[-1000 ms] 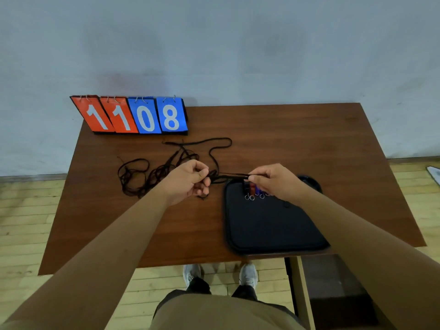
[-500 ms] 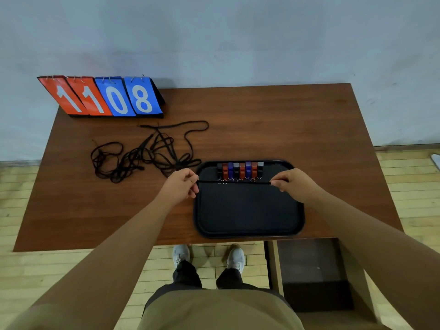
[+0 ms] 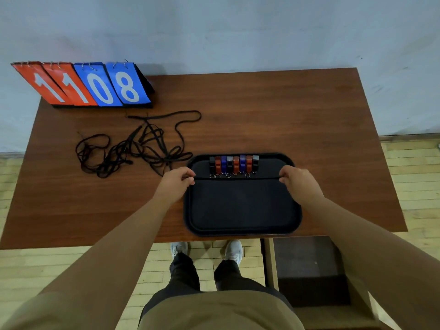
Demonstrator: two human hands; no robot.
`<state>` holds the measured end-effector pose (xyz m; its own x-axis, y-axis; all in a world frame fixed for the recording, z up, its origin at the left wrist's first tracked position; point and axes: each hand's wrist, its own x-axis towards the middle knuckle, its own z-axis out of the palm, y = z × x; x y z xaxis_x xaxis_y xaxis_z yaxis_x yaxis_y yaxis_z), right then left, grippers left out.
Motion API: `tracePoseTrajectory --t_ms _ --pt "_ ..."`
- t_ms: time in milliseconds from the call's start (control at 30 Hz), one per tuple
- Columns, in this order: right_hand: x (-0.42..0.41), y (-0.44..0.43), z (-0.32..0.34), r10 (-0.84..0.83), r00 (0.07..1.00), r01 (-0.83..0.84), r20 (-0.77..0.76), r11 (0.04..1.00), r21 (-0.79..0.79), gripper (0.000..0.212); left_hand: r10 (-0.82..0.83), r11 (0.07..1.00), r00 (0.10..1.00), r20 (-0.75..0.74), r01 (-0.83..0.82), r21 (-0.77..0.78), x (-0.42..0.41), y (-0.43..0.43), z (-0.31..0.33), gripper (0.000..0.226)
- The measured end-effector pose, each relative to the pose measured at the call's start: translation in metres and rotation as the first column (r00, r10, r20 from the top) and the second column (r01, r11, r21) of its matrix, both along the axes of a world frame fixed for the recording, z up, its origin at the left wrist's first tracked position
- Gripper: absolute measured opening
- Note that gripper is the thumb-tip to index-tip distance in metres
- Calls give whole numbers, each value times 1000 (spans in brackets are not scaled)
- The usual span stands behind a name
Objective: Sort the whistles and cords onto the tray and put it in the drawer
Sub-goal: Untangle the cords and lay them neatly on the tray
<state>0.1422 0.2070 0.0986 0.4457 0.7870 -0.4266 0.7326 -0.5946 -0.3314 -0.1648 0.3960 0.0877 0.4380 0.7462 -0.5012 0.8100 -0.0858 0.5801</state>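
Nearest the camera: a tan shirt front, dark trousers and white shoes [image 3: 234,250] on a pale plank floor [image 3: 47,270]. To the right of the legs, below the table's near edge, a drawer [image 3: 307,263] stands open with a dark interior.

On the brown wooden table [image 3: 285,110], a black tray [image 3: 240,210] sits at the near edge, right of centre. Its near portion is bare.

Both forearms reach forward to the tray's two sides. The left hand [image 3: 177,182] is at the tray's left rim, fingers curled, pinching one end of a black cord [image 3: 238,178]. The right hand [image 3: 297,182] is at the right rim, fingers curled, pinching the other end. The cord runs straight and taut between them across the tray's width. Whether it touches the tray surface cannot be told.

Just beyond the cord, a row of whistles [image 3: 234,163] in black, red and blue lies side by side along the tray's far edge, their small metal rings towards the cord.

Further left on the table, off the tray, lies a tangle of black cords [image 3: 133,151].

At the far left corner stands a flip scoreboard [image 3: 95,84] reading 1108, two red cards and two blue. Behind it is a pale wall [image 3: 238,32].
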Motion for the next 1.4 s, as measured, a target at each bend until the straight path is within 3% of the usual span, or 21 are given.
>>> tracePoseTrajectory --t_ms 167,367,700,967,1200,1400 --pt "3 1 -12 52 994 -48 97 998 -34 16 -99 978 992 -80 112 174 4 0 -16 11" --pt "8 -1 -30 160 960 -161 230 987 -14 15 -188 883 955 -231 267 385 6 -5 -31 13" --pt "2 -2 -44 132 952 -124 275 991 -46 25 -196 879 939 -283 297 374 12 -7 -43 18" --pt "-22 41 -7 13 977 -32 215 996 85 27 -87 911 985 -148 139 387 -10 26 -12 17" --pt "-98 150 21 132 981 -157 145 971 181 32 -37 908 988 -153 97 409 -41 85 9 19" --pt "-183 210 6 305 951 -310 56 937 159 33 -49 934 988 -148 98 344 -67 115 -10 21"
